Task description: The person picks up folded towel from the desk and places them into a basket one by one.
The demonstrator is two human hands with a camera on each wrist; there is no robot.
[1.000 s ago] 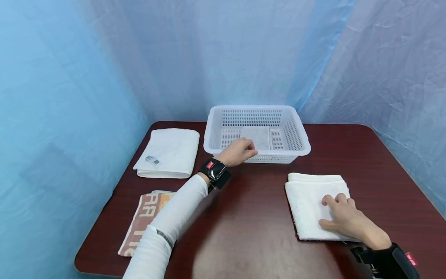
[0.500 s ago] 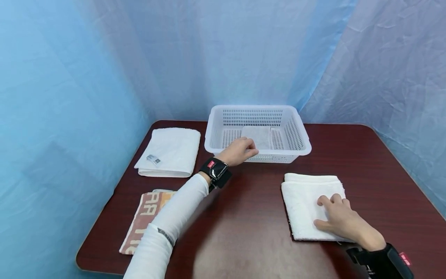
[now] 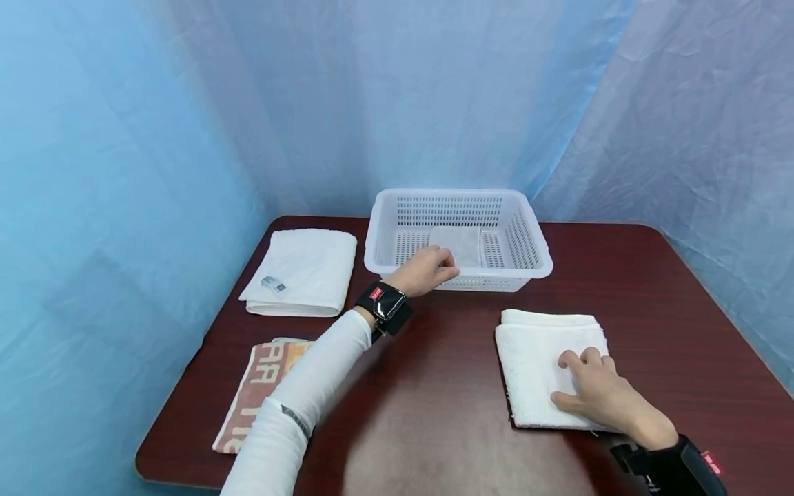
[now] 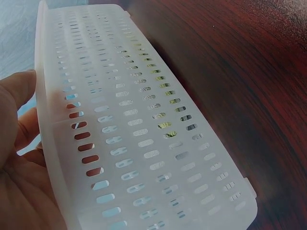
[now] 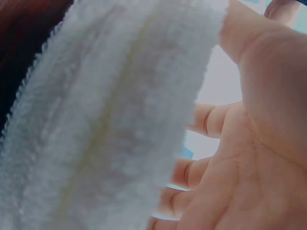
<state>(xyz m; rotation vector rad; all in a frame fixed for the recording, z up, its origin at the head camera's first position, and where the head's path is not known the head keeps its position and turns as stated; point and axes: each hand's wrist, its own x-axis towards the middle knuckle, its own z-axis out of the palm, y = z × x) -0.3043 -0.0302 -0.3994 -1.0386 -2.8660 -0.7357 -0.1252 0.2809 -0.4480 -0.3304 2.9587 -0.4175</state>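
Note:
My left hand point(image 3: 422, 270) is at the near rim of a white plastic basket point(image 3: 521, 272), fingers loosely bent over it. In the left wrist view, the thumb point(image 4: 21, 88) shows right at the rim, and part of the hand is hidden behind the slotted wall. My right hand point(image 3: 598, 396) rests on a folded white towel point(image 3: 533, 365), fingers spread over its top. The right wrist view shows the towel's layered edge point(image 5: 110, 115) under the palm point(image 5: 249, 158). A folded white cloth point(image 3: 455, 241) lies inside the basket.
Another folded white towel point(image 3: 310, 265) with a small label lies at the far left. Nearer, a folded brown-and-orange patterned towel point(image 3: 254, 393) is partly covered by my left sleeve point(image 3: 310, 386). The dark red table point(image 3: 428, 413) has blue curtains point(image 3: 459, 96) behind it.
The right hand and the white towel beneath it have shifted a little to the left together. My left hand stays at the basket's rim.

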